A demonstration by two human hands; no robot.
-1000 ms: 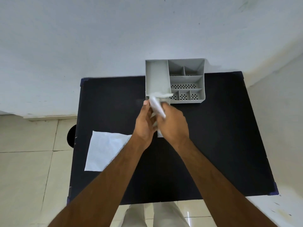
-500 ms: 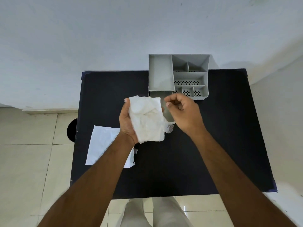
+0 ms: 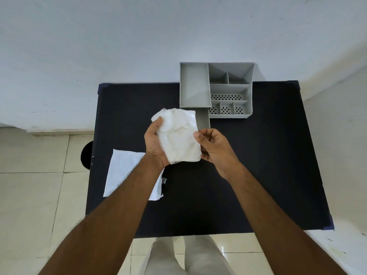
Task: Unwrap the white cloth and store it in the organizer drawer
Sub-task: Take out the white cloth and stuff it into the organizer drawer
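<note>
Resting in mid-air above the middle of a black rectangular tabletop (image 3: pixel 258 175), a crumpled white cloth (image 3: pixel 178 135) is held up between two bare hands. The left hand (image 3: pixel 155 143) grips the cloth's left edge, thumb on the near face and fingers (image 3: pixel 156 123) curled behind it, pressed onto the fabric. The right hand (image 3: pixel 214 147) is at the cloth's right edge, its fingers (image 3: pixel 199 135) loosely curled with thumb and forefinger tips touching the fabric; whether they actually pinch it cannot be told.

Just beyond the cloth, at the far edge of the tabletop, stands a grey plastic desk organizer (image 3: pixel 216 88) with several open-topped compartments: one large one on the left and smaller ones on the right, some with perforated floors. A narrow grey organizer drawer (image 3: pixel 203 120) is pulled out toward the near side from under the large compartment; the cloth hides its left part, so its inside is only partly visible.

On the near left part of the tabletop lies a flat white sheet of wrapping (image 3: pixel 123 171), one corner hanging over the left edge, partly covered by the left forearm.

Behind the tabletop rises a pale grey wall (image 3: pixel 139 36). Cream floor tiles (image 3: pixel 39 195) surround it, and light-coloured trouser legs (image 3: pixel 178 257) show at the near edge.
</note>
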